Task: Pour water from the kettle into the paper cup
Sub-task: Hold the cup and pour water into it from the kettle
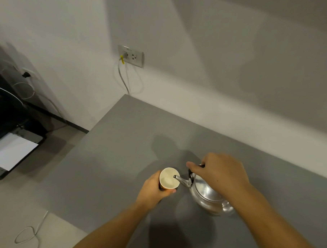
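Grey tabletop [120, 159] fills the lower part of the view, seen from above, with two bare forearms reaching in from the bottom edge. Nearest, the left hand [154, 189] is wrapped around the side of the paper cup [169, 178], which appears to stand upright on the table with its open mouth showing. Just to its right, a shiny metal kettle [206, 193] is tilted toward the cup, its spout [181, 180] reaching over the rim. The right hand [218, 173] is closed over the dark handle on top of the kettle, one finger stretched forward. No stream of water can be made out, and the cup's inside is too pale to tell how full it is.

Pouring seems to be starting or under way. It would be done well by keeping the spout tip inside the rim, tilting slowly, and holding the cup lightly — paper walls buckle if squeezed.

Open table lies on all sides of the cup and kettle, so both can be shifted freely; the left table edge is well off to the left. Beyond it, a printer [9, 149] holding white paper sits lower down. Farther back — a pale wall [218, 51] with an outlet [131, 56] and a plugged-in cable.
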Action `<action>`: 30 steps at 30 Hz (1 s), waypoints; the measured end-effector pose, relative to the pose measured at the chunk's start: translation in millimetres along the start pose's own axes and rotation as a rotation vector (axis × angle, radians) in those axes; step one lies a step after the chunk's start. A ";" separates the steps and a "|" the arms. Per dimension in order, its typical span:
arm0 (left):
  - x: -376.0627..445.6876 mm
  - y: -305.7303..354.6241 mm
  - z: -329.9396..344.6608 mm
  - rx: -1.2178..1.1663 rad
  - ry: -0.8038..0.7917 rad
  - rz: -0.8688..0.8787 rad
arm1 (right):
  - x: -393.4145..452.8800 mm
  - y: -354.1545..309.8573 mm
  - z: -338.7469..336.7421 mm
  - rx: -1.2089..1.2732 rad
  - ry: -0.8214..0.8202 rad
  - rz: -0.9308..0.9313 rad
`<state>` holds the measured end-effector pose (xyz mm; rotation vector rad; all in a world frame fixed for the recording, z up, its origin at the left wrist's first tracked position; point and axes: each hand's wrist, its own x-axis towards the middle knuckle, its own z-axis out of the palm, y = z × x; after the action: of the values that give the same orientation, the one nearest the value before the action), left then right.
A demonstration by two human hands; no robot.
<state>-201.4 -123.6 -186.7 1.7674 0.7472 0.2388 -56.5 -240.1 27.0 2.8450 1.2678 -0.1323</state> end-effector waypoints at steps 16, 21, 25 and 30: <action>-0.4 0.8 0.0 0.018 -0.001 0.005 | 14.5 -22.5 -4.4 -0.097 -0.098 -0.035; -0.5 1.2 -0.2 0.043 -0.001 0.019 | 16.7 -28.0 -6.7 -0.098 -0.117 -0.025; -0.6 2.6 -0.6 0.050 0.005 0.033 | 18.4 -32.2 -8.0 -0.116 -0.115 -0.025; -2.2 5.0 -0.6 0.031 0.014 0.035 | 20.9 -36.7 -9.6 -0.119 -0.129 -0.023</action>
<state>-201.6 -125.2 -181.5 1.8111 0.7347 0.2647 -69.2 -199.5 35.2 2.6755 1.2390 -0.2294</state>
